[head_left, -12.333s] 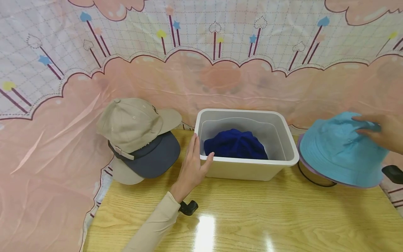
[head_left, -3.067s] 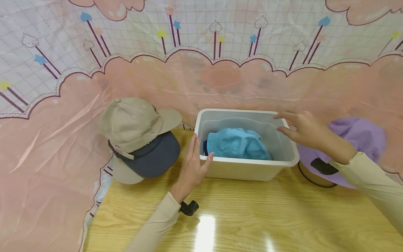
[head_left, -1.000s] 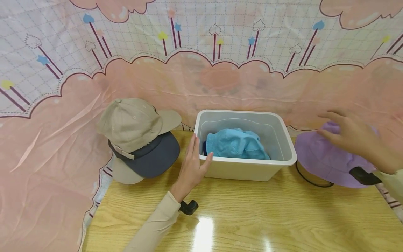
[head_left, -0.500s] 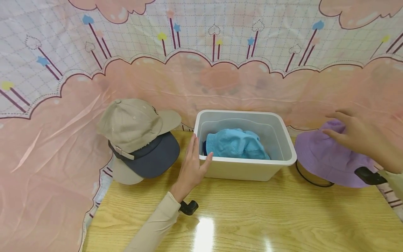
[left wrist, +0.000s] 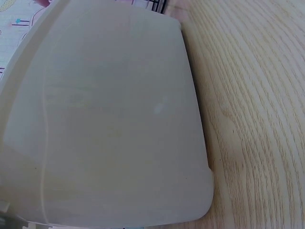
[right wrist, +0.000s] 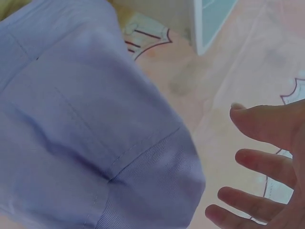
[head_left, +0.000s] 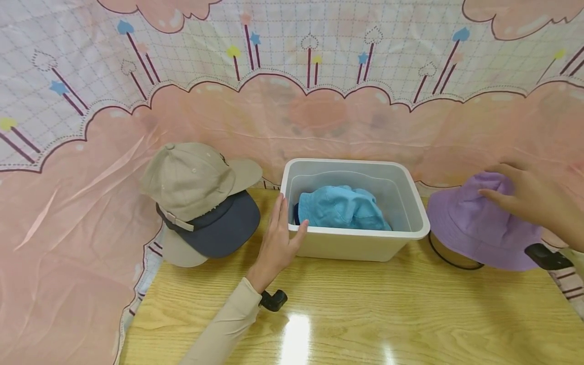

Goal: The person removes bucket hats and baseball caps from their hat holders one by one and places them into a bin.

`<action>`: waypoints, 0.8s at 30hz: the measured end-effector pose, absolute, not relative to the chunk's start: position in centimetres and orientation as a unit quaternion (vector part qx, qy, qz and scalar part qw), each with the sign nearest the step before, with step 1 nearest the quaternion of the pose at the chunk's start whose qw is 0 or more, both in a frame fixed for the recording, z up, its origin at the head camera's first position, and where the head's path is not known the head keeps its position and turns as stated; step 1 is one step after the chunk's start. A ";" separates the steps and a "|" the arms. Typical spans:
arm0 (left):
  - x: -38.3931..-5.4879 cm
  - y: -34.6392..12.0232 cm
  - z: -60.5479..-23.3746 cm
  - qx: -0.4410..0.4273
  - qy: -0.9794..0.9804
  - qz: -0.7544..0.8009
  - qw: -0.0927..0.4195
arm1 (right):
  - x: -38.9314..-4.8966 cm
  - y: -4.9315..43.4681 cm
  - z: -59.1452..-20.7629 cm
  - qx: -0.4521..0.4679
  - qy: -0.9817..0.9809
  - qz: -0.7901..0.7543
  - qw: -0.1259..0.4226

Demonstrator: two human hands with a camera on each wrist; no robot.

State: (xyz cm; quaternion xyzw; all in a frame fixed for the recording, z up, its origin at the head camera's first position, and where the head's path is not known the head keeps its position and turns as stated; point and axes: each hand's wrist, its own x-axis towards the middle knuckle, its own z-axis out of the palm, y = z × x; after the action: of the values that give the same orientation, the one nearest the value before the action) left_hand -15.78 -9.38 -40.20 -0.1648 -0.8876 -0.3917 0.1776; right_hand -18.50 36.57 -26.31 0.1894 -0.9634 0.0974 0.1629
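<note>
My left hand (head_left: 278, 243) rests against the front-left corner of a white plastic bin (head_left: 360, 234), fingers straight along its side and thumb at the front rim. Inside lies a light blue bucket hat (head_left: 344, 208), with a dark blue edge (head_left: 296, 214) showing under its left side. To the right, my right hand (head_left: 531, 197) hovers over a purple bucket hat (head_left: 470, 223). The right wrist view shows its fingers (right wrist: 267, 167) spread beside the purple crown (right wrist: 157, 176), apart from it and holding nothing. The left wrist view shows only the bin wall (left wrist: 109, 119) and table.
On the left sits a stack of caps: a beige cap (head_left: 187, 170) on top, a dark navy brim (head_left: 230, 225) and another beige brim (head_left: 182, 248) below. A black cord (head_left: 449, 261) curves out under the purple hat. A patterned cloth (head_left: 319, 116) hangs behind the wooden table (head_left: 356, 309).
The light blue hat went from atop the purple hat into the bin, over the dark blue item. My right hand returned rightward above the purple hat. My left hand stayed put.
</note>
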 end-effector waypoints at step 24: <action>-15.7 -9.3 -40.3 -0.166 -0.888 -0.392 0.174 | -18.0 39.4 -27.7 0.150 -0.976 0.082 0.136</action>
State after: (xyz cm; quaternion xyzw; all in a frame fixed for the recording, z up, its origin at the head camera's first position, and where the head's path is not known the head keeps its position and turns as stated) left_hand -15.68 -9.33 -40.31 -0.1656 -0.8881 -0.3922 0.1735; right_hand -18.00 39.41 -27.66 0.1497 -0.9759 0.0819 0.1363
